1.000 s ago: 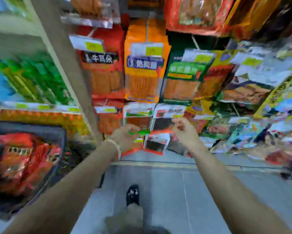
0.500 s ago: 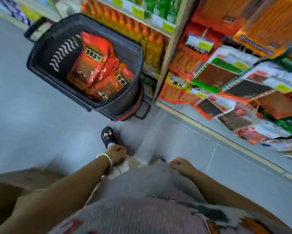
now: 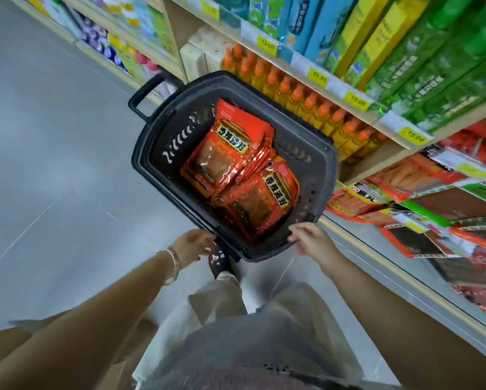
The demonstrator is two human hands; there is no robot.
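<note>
Shop aisle, left hand (image 3: 192, 246) and right hand (image 3: 310, 240) now raised to basket (image 3: 323, 170) rim, fingers apart, empty

Bright, even light is filling the aisle, leaving only faint shadows on the grey floor (image 3: 53, 136). Glare is glinting off the red foil packets (image 3: 230, 153) at centre frame. Wide-angle distortion is bending the shelves (image 3: 292, 66) across the upper right. Motion blur is smearing the right edge and the bottom of the frame.
</note>
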